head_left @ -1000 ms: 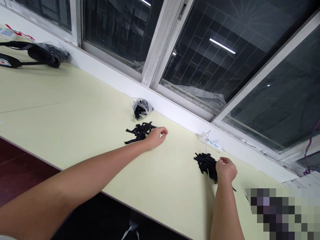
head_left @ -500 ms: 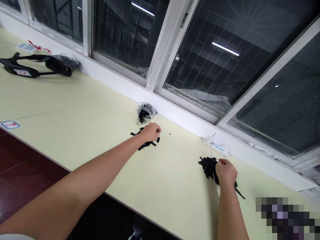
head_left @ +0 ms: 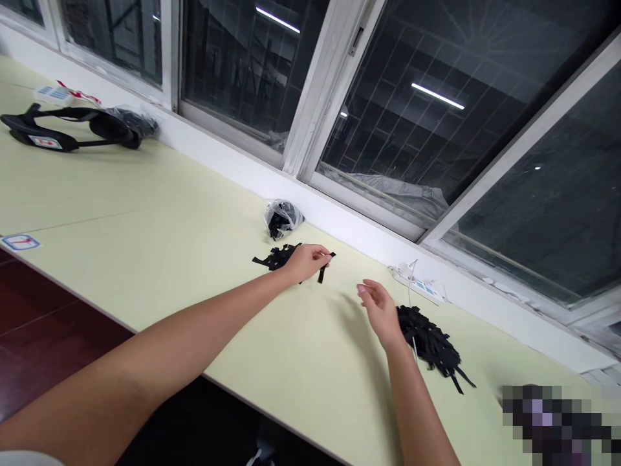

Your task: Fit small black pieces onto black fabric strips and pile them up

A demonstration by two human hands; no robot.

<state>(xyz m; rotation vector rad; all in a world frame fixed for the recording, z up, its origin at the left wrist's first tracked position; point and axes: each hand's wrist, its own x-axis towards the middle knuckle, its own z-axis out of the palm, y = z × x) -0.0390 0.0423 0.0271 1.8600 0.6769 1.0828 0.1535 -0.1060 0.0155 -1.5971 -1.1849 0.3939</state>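
The left arm is reaching in from eight o'clock, and the left hand (head_left: 309,262) is pinching a black strip (head_left: 321,274) between thumb and fingers, the strip's end hanging down. The right arm is coming up from five o'clock; the right hand (head_left: 381,310) is hovering above the worktop (head_left: 291,362) at four o'clock from the left, its fingers loosely curled with a narrow gap to the thumb. The smaller pile (head_left: 275,257) of black strips is lying at nine o'clock from the left hand, while the larger pile (head_left: 429,340) is spreading at four o'clock from the right. A plastic bag (head_left: 284,219) with black contents is sitting at eleven o'clock from the left hand.

Compared with half a second ago, the right hand is standing farther toward ten o'clock, leaving more of the larger pile showing. The left hand is sitting slightly farther toward three o'clock, uncovering more of the smaller pile, and the pinched strip is now showing.
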